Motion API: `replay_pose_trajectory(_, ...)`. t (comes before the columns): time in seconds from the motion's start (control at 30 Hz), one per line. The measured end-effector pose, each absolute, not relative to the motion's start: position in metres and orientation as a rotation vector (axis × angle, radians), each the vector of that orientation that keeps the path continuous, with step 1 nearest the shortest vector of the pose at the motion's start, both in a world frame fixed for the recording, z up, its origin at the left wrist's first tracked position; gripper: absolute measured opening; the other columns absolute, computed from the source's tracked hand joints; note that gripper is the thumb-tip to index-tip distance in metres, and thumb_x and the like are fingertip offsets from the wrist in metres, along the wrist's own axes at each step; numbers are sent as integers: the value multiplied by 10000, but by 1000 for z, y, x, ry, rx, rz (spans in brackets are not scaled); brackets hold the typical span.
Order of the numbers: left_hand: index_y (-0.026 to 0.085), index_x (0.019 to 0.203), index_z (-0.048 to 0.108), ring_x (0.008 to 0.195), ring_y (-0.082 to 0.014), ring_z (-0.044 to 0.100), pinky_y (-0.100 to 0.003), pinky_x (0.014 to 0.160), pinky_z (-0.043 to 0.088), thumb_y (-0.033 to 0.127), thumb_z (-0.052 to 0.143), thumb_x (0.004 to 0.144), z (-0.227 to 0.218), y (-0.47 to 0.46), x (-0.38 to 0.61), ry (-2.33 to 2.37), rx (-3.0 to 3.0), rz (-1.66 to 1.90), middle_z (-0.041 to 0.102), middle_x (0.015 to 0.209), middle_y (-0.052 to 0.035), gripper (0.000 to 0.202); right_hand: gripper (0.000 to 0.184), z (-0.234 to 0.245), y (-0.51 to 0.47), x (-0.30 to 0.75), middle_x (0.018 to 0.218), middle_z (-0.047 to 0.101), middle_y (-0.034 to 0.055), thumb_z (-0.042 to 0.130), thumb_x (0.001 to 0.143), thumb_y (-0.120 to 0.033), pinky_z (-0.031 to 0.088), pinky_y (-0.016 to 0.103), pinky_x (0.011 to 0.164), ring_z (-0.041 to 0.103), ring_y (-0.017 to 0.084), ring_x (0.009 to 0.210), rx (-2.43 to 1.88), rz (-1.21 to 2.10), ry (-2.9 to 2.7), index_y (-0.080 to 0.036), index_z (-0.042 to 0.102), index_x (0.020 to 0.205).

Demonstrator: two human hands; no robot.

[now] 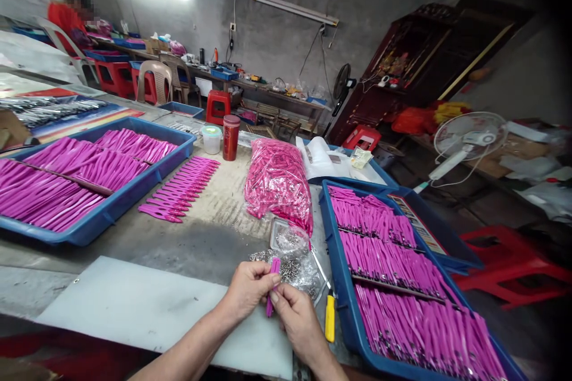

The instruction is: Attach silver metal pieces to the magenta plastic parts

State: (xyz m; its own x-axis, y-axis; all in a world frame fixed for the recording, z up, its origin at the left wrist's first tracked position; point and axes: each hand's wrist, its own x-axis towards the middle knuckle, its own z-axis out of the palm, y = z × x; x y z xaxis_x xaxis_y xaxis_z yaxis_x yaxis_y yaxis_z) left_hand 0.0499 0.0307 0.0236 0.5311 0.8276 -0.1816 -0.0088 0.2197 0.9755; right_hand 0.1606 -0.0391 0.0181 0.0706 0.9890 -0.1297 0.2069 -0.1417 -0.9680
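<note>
My left hand (251,287) pinches the upper part of a slim magenta plastic piece (276,265), which points away from me above the pale board (147,303). Closed on the lower part of the same piece, my right hand (297,315) hides some of it behind its thumb and fingers. Just beyond my hands lies a clear bag of small shiny metal parts (290,268). A screwdriver with a yellow handle (330,317) rests to the right of my right hand. Farther off stands a clear bag full of pink pieces (279,178).
Blue trays hold many magenta pieces at the left (118,205) and right (328,232). A row of magenta pieces (183,187) lies beside the left tray. Behind are a red tumbler (230,138), a lidded tub (211,141) and a white fan (469,143). A person (67,18) sits far left.
</note>
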Motion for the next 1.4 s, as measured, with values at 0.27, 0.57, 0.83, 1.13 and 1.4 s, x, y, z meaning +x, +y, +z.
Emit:
replay_pose_trajectory(0.27,173,498,450,391,-75,382,-208,411,311,499,616,563,29,28,48,856,1141,650,428,426,51,371,390,21,-42,158,539,385,-62,472,804,-517,207,200,389,282,66,426,-1485,1222,-1210,-152,570,705)
replay_pose_trajectory(0.57,163,502,468,434,-74,317,-208,432,238,410,598,607,41,24,30,766,1259,546,380,442,62,298,355,28,-54,172,558,369,-55,405,848,-483,264,215,459,341,98,507,-1580,1057,-1397,-185,484,671)
replay_pose_trajectory(0.83,177,447,367,449,-76,354,-192,428,236,196,458,667,43,4,15,709,1667,293,337,479,59,239,317,40,-56,175,586,447,-30,366,863,-398,313,219,517,444,115,561,-1510,767,-1830,-195,455,636)
replay_pose_trajectory(1.13,168,520,442,538,-90,350,-183,478,275,180,488,630,40,2,19,715,1687,279,358,542,56,120,401,6,-59,174,502,431,-46,346,858,-456,263,221,458,407,97,475,-1507,591,-1740,-200,448,567)
replay_pose_trajectory(1.4,194,722,497,595,-108,497,-170,553,406,254,416,851,6,-11,27,727,2026,688,528,656,22,164,445,-7,-61,162,477,396,-52,360,831,-541,263,229,463,383,103,472,-1678,662,-1308,-201,428,551)
